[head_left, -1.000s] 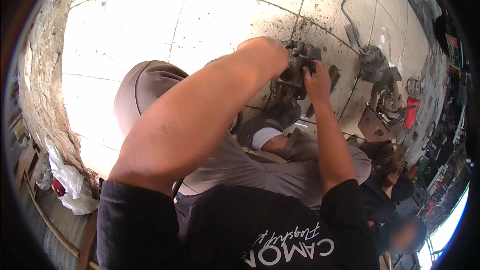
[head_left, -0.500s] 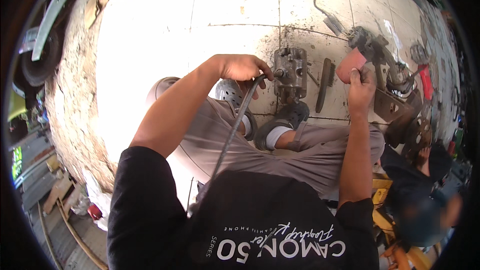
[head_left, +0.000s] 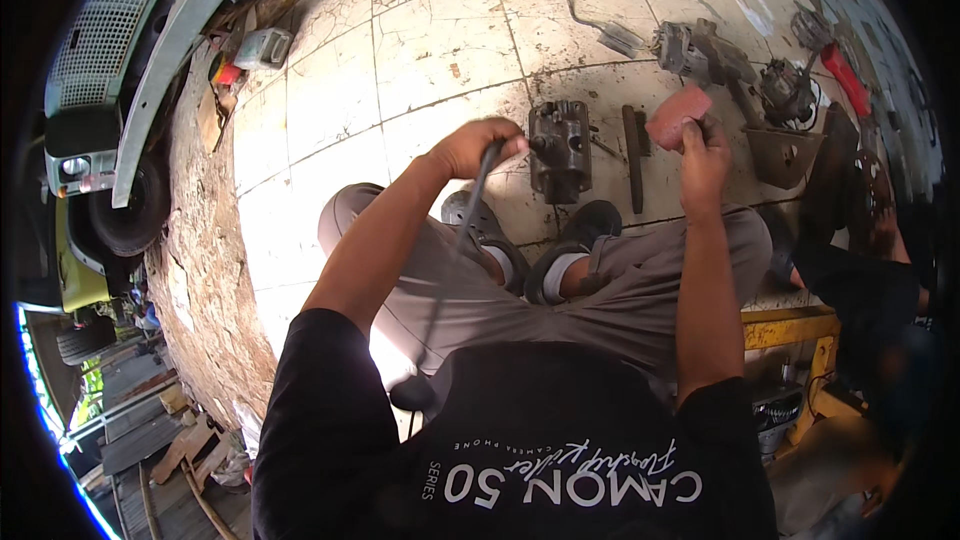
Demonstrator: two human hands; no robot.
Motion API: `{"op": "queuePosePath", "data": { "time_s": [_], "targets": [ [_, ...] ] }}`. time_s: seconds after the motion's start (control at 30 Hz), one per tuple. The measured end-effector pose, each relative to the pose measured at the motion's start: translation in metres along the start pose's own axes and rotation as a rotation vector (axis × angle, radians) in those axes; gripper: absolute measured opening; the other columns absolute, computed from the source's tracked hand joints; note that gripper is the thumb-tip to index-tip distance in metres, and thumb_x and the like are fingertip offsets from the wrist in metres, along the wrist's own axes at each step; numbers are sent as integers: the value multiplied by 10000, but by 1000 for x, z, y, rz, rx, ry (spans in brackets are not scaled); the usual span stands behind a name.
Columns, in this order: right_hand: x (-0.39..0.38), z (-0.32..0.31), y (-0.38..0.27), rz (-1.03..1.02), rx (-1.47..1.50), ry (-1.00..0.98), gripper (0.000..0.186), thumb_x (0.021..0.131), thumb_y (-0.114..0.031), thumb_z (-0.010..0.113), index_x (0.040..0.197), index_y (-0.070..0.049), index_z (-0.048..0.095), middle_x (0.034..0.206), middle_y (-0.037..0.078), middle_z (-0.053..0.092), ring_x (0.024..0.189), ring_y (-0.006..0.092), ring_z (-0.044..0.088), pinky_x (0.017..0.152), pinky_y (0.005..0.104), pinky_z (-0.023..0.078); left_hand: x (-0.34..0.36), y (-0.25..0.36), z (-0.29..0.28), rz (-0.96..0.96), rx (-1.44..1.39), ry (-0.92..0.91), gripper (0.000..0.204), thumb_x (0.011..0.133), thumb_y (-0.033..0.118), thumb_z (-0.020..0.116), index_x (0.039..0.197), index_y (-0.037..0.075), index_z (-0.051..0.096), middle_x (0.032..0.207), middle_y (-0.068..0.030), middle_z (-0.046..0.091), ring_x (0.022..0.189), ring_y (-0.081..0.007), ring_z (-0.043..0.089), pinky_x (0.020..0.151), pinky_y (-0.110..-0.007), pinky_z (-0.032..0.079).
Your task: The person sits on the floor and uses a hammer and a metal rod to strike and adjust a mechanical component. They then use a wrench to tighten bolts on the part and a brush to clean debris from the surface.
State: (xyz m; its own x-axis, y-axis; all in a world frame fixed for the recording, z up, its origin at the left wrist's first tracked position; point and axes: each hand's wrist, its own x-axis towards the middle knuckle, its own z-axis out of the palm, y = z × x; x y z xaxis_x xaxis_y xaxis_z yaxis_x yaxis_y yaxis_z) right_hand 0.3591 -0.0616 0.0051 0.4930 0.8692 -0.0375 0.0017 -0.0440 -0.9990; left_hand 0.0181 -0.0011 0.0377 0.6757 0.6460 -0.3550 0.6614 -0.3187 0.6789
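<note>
My left hand (head_left: pixel 482 147) is closed around the upper end of a long grey metal rod (head_left: pixel 476 193). The rod slants down past my left thigh to a dark rounded knob (head_left: pixel 411 393) beside my shirt. Just right of those fingers, a greasy metal housing (head_left: pixel 560 152) with bolt holes sits on the floor in front of my shoes. My right hand (head_left: pixel 704 155) pinches a curled piece of reddish sandpaper (head_left: pixel 679 117) between thumb and fingers. A long wire brush (head_left: pixel 634 158) lies on the tiles between the housing and my right hand.
A pedal lever (head_left: pixel 600 30) and dirty machine parts (head_left: pixel 700 52) lie farther ahead, near a red-handled tool (head_left: pixel 846 78). Another person (head_left: pixel 860 280) is close at right, beside a yellow metal frame (head_left: pixel 790 330). A vehicle (head_left: pixel 100 90) stands at left beyond a rough concrete edge (head_left: pixel 205 270).
The whole view has swung, showing more of the vehicle at left. My left hand, with the rod, sits slightly farther from the housing. The sandpaper is still in my right hand, turned somewhat.
</note>
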Motion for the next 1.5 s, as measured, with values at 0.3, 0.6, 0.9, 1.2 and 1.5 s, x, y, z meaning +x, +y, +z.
{"op": "queuePosePath", "data": {
  "time_s": [0.3,0.6,0.9,1.2,1.5],
  "targets": [
    [-12,-13,-2,104,165,103,196,911,-85,581,1073,26,593,980,61,613,848,136,568,761,287,465,61,15,-27,-315,-217,431,531,944,481,459,991,4,687,945,-191,692,921,-301,651,870,-378,480],
    [-16,-19,-12,57,145,104,191,922,-88,576,1073,29,578,944,51,589,825,140,542,736,301,461,119,49,-36,-615,-19,529,529,891,433,478,967,-50,679,838,-205,679,828,-330,675,764,-407,526],
    [-4,-23,-3,43,72,102,211,913,-75,579,1099,25,588,1000,54,613,895,146,555,811,287,447,130,51,-12,-115,-1084,748,465,952,465,549,665,104,487,593,8,463,533,-102,418,509,-280,378],
    [12,-16,8,152,12,29,215,922,-105,565,1091,26,592,1031,48,605,909,147,552,845,290,431,79,-47,-35,-391,-1236,1127,418,996,392,452,704,93,439,539,-28,392,446,-175,390,496,-371,423],
    [-15,51,28,172,-428,-290,271,920,-216,580,1055,16,617,962,126,660,882,189,604,789,313,461,1,-120,-2,-759,-1456,1177,353,966,371,516,757,94,452,532,8,314,424,-151,304,536,-387,433]
  ]
}}
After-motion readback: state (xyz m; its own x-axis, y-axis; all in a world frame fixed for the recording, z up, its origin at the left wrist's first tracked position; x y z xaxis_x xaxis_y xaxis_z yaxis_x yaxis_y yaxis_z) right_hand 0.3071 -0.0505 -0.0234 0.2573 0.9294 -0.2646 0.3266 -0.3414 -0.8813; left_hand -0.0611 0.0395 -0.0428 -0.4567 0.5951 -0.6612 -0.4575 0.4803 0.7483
